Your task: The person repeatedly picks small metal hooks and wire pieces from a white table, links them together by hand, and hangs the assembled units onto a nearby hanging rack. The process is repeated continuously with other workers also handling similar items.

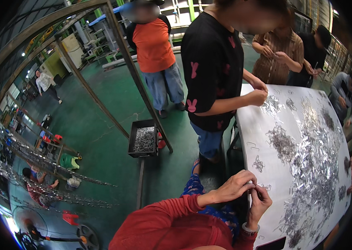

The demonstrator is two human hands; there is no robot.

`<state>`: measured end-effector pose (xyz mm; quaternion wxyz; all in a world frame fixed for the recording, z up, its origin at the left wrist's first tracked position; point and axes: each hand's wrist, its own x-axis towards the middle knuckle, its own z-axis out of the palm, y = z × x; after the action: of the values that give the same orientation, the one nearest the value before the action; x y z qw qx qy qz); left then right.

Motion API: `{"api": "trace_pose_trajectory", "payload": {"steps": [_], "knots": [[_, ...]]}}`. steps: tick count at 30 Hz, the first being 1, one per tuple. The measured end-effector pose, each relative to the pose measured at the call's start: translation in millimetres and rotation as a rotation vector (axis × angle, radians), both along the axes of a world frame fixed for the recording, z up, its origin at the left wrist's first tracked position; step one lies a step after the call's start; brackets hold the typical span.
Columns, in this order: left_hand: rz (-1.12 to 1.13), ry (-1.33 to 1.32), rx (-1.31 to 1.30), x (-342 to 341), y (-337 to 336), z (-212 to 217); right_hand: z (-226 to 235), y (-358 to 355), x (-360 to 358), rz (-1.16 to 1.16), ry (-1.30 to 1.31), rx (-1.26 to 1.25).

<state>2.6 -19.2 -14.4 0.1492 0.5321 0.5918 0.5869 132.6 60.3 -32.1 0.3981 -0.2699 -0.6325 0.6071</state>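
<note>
My left hand [235, 186] and my right hand [260, 203] meet at the near left edge of a white table [251, 129]. Their fingertips pinch a small metal wire piece [251, 185] between them. Red sleeves cover both forearms, and a bracelet sits on my right wrist. Small bent wire pieces [259, 163] lie loose on the table just beyond my hands. A broad heap of shiny metal pieces [317, 162] spreads over the table's middle and right side.
A person in a black shirt [213, 66] stands at the table's left edge handling pieces. Other people work at the far end. A black crate of metal parts [144, 138] sits on the green floor by a slanted steel frame [136, 75]. Chains [38, 166] hang at the left.
</note>
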Motion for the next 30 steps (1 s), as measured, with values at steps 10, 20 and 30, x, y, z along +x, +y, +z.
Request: {"api": "trace_pose_trajectory", "payload": {"steps": [10,20,30], "knots": [[0.047,-0.272,-0.035,1.4,-2.8,-16.9,-20.1,67.0,56.0,-0.247,-0.311,0.335],[0.055,-0.34,-0.099,2.3,0.7,-33.1,-91.2,237.9,113.0,-0.231,-0.95,0.591],[-0.05,-0.312,-0.08,4.3,-2.1,-34.6,-75.3,203.3,83.4,-0.303,-0.891,0.61]]}}
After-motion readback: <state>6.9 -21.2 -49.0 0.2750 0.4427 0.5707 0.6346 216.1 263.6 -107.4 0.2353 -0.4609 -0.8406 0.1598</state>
